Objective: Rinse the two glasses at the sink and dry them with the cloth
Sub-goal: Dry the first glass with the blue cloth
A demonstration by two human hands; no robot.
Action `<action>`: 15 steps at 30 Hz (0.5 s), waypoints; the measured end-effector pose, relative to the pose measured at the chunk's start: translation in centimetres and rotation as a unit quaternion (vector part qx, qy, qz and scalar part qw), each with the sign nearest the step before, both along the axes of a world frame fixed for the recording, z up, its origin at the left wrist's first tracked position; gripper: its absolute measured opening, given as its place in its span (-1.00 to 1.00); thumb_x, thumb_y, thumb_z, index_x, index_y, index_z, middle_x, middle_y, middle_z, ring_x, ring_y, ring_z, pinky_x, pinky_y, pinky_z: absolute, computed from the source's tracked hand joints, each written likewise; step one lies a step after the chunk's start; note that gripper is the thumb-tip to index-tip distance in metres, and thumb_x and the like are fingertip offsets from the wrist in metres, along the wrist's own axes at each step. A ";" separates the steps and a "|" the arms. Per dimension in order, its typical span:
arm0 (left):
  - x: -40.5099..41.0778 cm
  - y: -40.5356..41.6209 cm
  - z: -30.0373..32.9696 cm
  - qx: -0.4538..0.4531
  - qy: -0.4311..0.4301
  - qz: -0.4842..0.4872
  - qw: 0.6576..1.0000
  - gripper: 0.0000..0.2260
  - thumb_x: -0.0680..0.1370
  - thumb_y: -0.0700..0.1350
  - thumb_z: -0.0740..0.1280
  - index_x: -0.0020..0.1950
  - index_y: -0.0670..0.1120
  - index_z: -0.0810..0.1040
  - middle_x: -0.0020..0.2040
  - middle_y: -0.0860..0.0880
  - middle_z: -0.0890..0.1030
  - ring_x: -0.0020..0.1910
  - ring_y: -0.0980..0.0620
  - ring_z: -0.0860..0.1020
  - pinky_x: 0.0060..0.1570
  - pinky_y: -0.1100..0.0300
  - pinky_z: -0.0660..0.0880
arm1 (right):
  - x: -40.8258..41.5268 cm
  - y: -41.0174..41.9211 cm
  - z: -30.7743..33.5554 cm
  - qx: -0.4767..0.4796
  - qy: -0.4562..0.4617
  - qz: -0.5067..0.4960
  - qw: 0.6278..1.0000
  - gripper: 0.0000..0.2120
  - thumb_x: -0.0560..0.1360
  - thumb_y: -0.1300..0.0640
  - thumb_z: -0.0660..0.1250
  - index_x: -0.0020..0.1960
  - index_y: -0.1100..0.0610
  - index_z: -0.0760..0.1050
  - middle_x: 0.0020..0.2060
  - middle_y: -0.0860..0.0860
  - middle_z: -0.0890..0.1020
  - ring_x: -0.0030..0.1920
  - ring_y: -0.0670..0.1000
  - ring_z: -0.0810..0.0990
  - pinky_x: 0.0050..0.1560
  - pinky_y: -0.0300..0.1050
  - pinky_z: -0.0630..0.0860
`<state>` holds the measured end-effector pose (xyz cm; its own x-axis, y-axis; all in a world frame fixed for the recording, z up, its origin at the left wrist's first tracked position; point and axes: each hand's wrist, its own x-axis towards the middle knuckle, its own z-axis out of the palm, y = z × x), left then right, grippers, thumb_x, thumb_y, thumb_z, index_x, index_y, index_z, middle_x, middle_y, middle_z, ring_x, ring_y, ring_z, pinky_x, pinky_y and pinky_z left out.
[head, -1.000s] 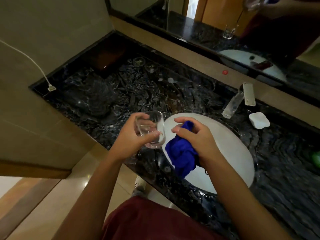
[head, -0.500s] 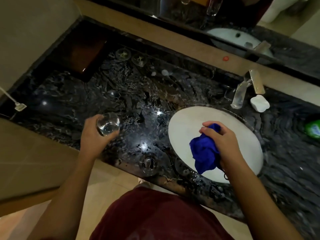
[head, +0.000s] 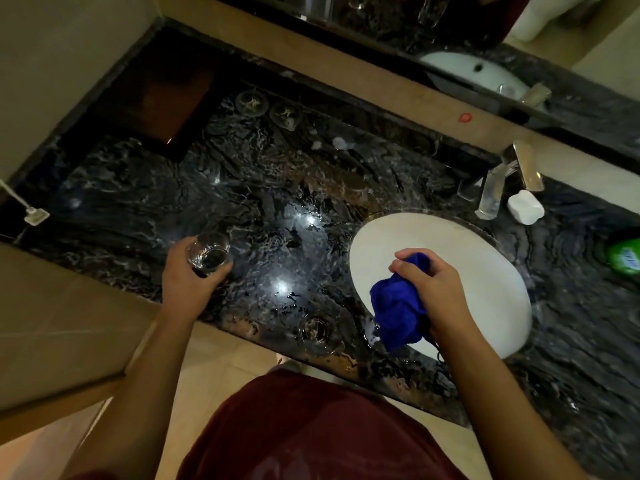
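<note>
Leftward and down goes the left hand (head: 194, 282), carrying its glass tumbler (head: 209, 253) away from the blue cloth (head: 398, 306) to the dark marble bench (head: 277, 202); its grip is curled round the tumbler. Right hand (head: 427, 289) clutches the bunched cloth over the white sink (head: 485, 258). A second glass (head: 317, 330) stands at the bench's near edge, probably next for drying.

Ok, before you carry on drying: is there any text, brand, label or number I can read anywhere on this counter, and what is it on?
Green bottle at the right edge of the counter: a pale label with marks, too blurred to read.
Red dot on the ledge below the mirror: no legible text.
White soap-like block beside the tap: no print visible.
Nothing else carries readable text.
</note>
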<state>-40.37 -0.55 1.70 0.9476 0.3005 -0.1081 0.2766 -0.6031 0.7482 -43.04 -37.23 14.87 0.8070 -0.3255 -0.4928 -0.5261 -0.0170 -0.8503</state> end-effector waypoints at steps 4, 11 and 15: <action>0.0 0.4 -0.7 -0.010 0.027 0.013 1.000 -0.30 0.39 -0.01 0.66 0.43 -0.14 0.44 0.36 -0.17 0.52 0.31 -0.17 0.52 0.35 0.02 0.43 | 0.0 0.4 -0.1 -0.002 0.005 0.001 1.000 -0.89 0.51 0.25 0.48 0.03 0.13 0.66 -0.09 0.18 0.73 -0.18 0.05 0.67 -0.18 -0.09 0.64; -0.2 0.1 0.3 0.002 0.003 -0.001 1.000 -0.20 0.43 0.00 0.62 0.56 -0.09 0.30 0.49 -0.18 0.39 0.48 -0.16 0.39 0.49 -0.06 0.34 | -0.2 0.2 -0.5 -0.003 0.006 0.010 1.000 -0.89 0.51 0.23 0.49 0.02 0.10 0.67 -0.09 0.15 0.74 -0.18 0.06 0.68 -0.20 -0.12 0.65; -1.0 -2.4 3.3 0.029 -0.135 -0.042 0.989 -0.37 0.49 -0.03 0.58 0.47 -0.15 0.43 0.48 -0.18 0.44 0.56 -0.17 0.29 0.55 -0.06 0.23 | -0.4 -0.4 -0.8 0.007 0.004 0.009 1.000 -0.90 0.50 0.24 0.50 0.00 0.11 0.67 -0.07 0.15 0.73 -0.18 0.05 0.67 -0.22 -0.13 0.63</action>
<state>-41.42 -2.99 4.98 0.9617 0.2167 0.1679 0.0177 -0.6603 0.7508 -43.40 -37.62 14.04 0.8083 -0.3039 -0.5044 -0.5331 -0.0141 -0.8459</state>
